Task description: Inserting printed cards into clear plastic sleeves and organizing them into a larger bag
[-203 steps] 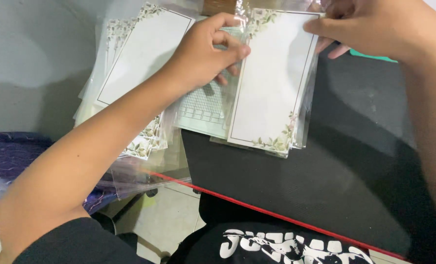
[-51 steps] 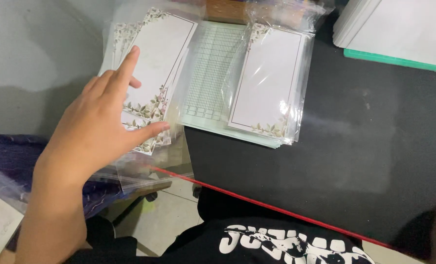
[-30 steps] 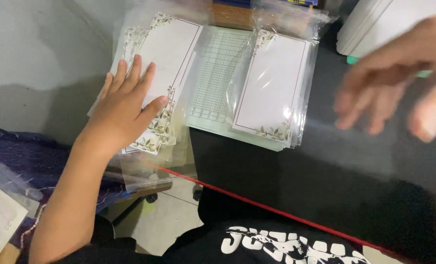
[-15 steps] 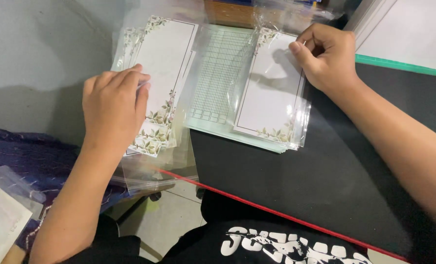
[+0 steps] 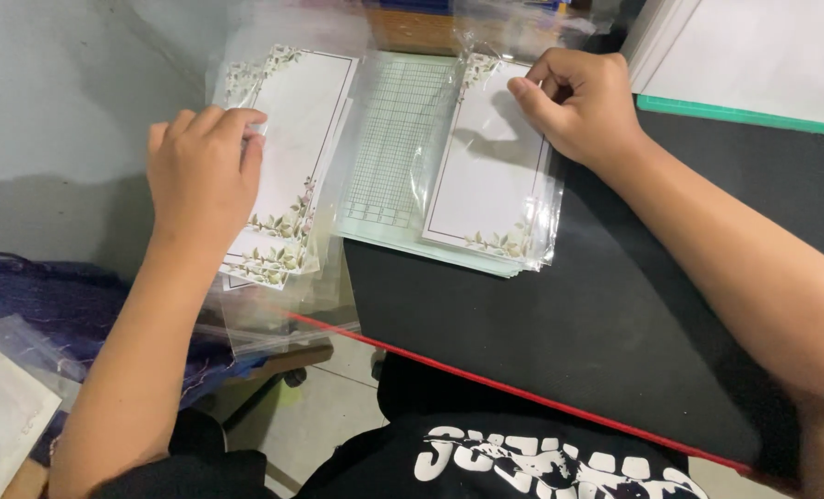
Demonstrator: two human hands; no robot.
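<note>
Resting palm-down, left hand (image 5: 204, 176) covers floral cards (image 5: 287, 176).

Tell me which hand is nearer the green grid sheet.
Right. The right hand rests on the bagged floral card overlapping the grid sheet; the left hand sits farther off on the left card stack.

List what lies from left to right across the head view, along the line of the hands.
Left hand → floral-bordered cards in clear sleeves → green grid sheet → sleeved card stack → right hand → white paper stack with green edge.
</note>
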